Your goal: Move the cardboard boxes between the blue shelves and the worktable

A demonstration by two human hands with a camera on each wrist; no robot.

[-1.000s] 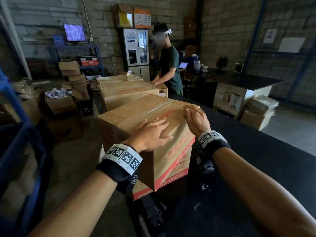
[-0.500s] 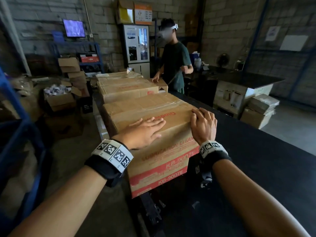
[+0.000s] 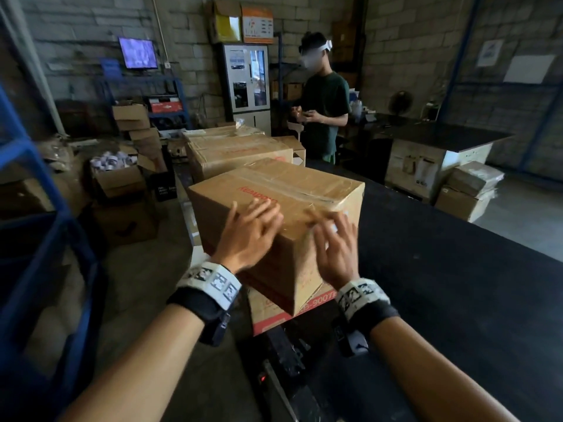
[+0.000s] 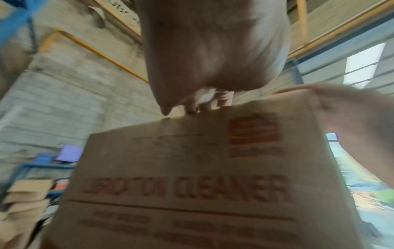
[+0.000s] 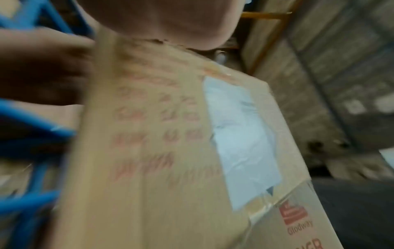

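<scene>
A taped cardboard box [image 3: 274, 190] with red print sits on top of a second box with a red band [image 3: 274, 318], at the near corner of the black worktable [image 3: 457, 284]. The top box is turned with one corner towards me. My left hand [image 3: 253, 229] lies with straight, spread fingers over its near left top edge. My right hand [image 3: 335, 239], blurred, has spread fingers on the near right side and top edge. The left wrist view shows the left palm [image 4: 213, 50] above the box face [image 4: 192, 168] printed "CLEANER". A white label [image 5: 241, 134] is on the box side in the right wrist view.
More cardboard boxes [image 3: 237, 150] stand in a row behind on the table. The blue shelf frame [image 3: 30, 208] rises close on my left. Open boxes [image 3: 118, 184] crowd the floor at the left. A person in a green shirt [image 3: 326, 108] stands at the table's far end.
The top box has turned on the lower one, so a corner now points at me. Both hands have slid nearer along its top edges.
</scene>
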